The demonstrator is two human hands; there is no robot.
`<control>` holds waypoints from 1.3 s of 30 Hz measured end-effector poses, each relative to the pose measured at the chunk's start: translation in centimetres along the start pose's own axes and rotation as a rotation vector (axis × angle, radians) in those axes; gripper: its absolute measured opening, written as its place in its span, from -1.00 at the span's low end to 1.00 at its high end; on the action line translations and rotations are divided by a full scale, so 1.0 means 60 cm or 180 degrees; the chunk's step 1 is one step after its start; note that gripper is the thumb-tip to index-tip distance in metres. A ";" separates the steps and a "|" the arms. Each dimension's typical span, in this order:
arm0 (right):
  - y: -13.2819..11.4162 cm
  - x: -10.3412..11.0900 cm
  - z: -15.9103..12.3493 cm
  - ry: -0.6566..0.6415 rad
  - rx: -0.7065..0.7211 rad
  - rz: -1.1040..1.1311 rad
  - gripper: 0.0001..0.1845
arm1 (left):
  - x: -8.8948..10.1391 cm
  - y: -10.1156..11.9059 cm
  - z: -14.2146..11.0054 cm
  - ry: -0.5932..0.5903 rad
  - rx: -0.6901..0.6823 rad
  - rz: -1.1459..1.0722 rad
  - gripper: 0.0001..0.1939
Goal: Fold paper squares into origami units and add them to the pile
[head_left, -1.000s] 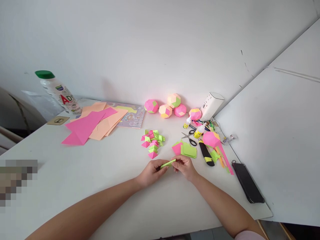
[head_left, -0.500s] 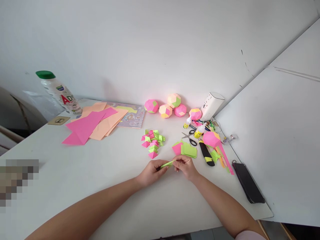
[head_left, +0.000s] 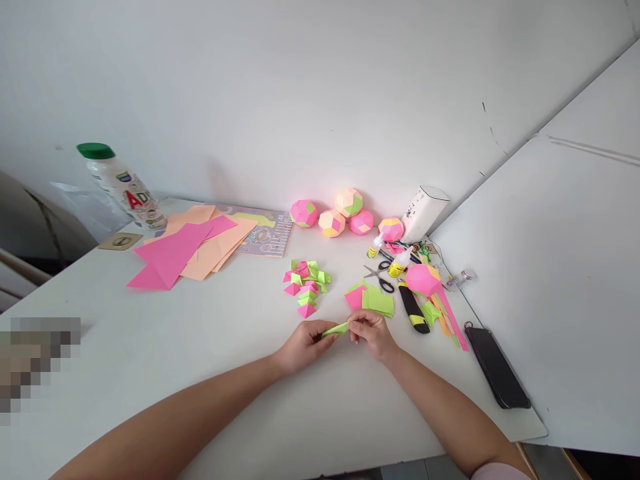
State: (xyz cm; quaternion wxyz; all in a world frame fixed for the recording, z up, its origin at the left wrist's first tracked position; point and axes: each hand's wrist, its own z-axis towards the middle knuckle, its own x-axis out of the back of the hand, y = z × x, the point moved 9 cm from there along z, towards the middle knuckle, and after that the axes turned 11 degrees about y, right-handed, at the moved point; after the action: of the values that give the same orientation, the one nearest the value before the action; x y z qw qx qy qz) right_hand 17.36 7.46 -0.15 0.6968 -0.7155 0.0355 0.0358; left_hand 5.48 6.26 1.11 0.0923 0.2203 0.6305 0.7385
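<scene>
My left hand [head_left: 303,345] and my right hand [head_left: 371,335] both pinch a small folded green paper piece [head_left: 335,329] just above the white table [head_left: 210,373]. The fingers of both hands are closed on its two ends. Just beyond my hands lies a pile of small folded pink and green paper units [head_left: 305,283]. A short stack of green and pink paper squares [head_left: 373,299] lies next to my right hand.
Several pink, peach and green paper balls [head_left: 345,212] line the wall. Pink and peach sheets [head_left: 193,248] and a bottle [head_left: 123,187] sit at left. Scissors [head_left: 380,277], glue bottles [head_left: 399,261], a cutter [head_left: 414,309], paper strips and a phone [head_left: 497,375] lie at right.
The view has shifted slightly. My right fingers have crept a little along the green piece toward my left hand; both hands keep hold of it.
</scene>
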 end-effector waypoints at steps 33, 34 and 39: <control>-0.005 -0.018 -0.018 -0.0223 0.0303 -0.0565 -0.86 | 0.013 -0.025 0.006 0.0287 0.0192 -0.0381 -0.68; -0.006 -0.019 -0.018 -0.0229 0.0307 -0.0568 -0.86 | 0.013 -0.025 0.006 0.0287 0.0185 -0.0386 -0.68; -0.004 -0.018 -0.018 -0.0215 0.0293 -0.0598 -0.83 | 0.015 -0.022 0.006 0.0311 0.0166 -0.0386 -0.69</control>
State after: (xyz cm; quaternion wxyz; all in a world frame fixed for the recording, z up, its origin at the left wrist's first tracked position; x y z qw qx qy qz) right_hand 16.33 6.38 0.23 0.7300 -0.6813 -0.0537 -0.0072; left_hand 4.67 7.18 0.02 0.1003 0.1476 0.6655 0.7247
